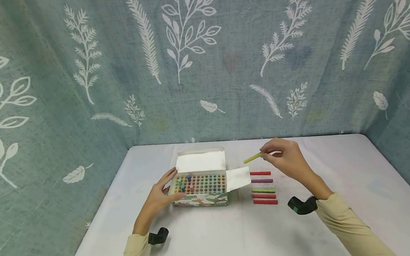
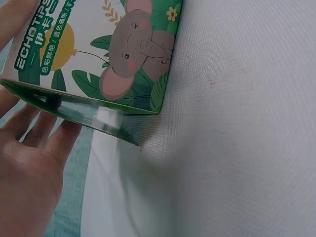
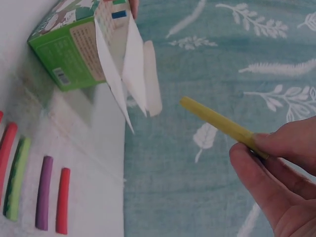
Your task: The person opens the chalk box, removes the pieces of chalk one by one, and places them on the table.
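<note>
A yellow-green chalk stick [image 1: 252,158] is pinched by one end between the thumb and fingers of my right hand [image 1: 285,158], held above the table to the right of the box. In the right wrist view the stick [image 3: 217,121] points up and left from the fingertips [image 3: 261,143]. My left hand [image 1: 158,196] holds the left end of the open chalk box [image 1: 201,200], thumb at its front edge and fingers behind. Several coloured sticks stand in the box's holes at the left. The left wrist view shows the box's elephant-printed side [image 2: 126,59] beside my left hand [image 2: 29,173].
On the white table [image 1: 212,238], several sticks lie in a column right of the box: red [image 1: 260,173], purple [image 1: 262,181], green [image 1: 263,190] and further reddish ones below. The box's white side flap [image 1: 238,178] extends toward them. A patterned curtain [image 1: 239,102] hangs behind.
</note>
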Demonstrator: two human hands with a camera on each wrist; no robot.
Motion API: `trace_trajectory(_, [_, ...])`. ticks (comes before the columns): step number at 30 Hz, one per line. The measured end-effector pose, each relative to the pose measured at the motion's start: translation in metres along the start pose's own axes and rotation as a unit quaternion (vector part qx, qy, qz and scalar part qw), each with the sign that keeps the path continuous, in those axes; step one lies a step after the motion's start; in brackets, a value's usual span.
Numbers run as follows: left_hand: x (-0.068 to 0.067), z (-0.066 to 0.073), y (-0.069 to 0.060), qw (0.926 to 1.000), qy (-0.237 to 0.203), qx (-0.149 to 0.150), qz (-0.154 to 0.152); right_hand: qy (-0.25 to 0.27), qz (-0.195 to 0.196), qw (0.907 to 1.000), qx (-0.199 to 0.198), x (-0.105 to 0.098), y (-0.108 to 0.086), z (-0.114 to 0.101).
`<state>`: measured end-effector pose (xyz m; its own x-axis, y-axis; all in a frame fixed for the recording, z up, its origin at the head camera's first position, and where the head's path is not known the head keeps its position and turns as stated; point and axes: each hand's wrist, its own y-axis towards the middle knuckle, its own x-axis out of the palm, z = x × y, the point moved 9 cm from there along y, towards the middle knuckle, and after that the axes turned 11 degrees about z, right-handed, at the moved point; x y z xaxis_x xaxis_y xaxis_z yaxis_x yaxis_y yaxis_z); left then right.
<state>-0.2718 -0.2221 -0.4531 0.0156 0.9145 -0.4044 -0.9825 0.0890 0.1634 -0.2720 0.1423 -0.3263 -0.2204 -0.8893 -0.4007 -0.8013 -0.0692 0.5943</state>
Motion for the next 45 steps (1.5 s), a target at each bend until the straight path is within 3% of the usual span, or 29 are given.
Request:
trace_trajectory(4, [-0.001, -0.012, 0.005, 0.9999, 0.007, 0.007, 0.004, -0.008, 0.011, 0.9998, 0.013, -0.013, -0.004, -0.009])
trace_trajectory(8, [0.000, -0.015, 0.006, 0.9999, 0.008, 0.013, 0.002, -0.017, 0.017, 0.9991, 0.034, -0.024, -0.008, -0.010])
trace_trajectory(17, [-0.001, -0.016, 0.005, 0.9999, 0.004, 0.014, -0.002, -0.013, 0.025, 0.9970, 0.073, -0.029, -0.020, 0.043])
trace_trajectory(27, [-0.001, -0.013, 0.004, 0.9998, 0.007, 0.020, 0.000, 0.007, 0.036, 0.9951, 0.092, -0.038, -0.032, 0.066])
trace_trajectory(31, [0.000, -0.001, 0.001, 0.9997, 0.007, 0.024, -0.004, 0.003, 0.039, 0.9936, 0.106, -0.040, -0.037, 0.077])
trace_trajectory(33, [0.000, 0.008, -0.001, 0.9997, 0.005, 0.023, -0.009, 0.002, 0.041, 0.9926, 0.114, -0.041, -0.042, 0.092])
trace_trajectory(36, [0.000, 0.016, -0.003, 0.9996, 0.009, 0.022, -0.014, 0.003, 0.047, 0.9895, 0.136, -0.039, -0.053, 0.138])
trace_trajectory(40, [0.000, 0.010, -0.001, 0.9997, 0.007, 0.022, -0.011, -0.005, 0.060, 0.9826, 0.176, -0.037, -0.069, 0.202])
trace_trajectory(45, [0.000, -0.011, 0.003, 0.9997, 0.009, 0.024, -0.002, 0.008, 0.078, 0.9740, 0.213, -0.041, -0.077, 0.219])
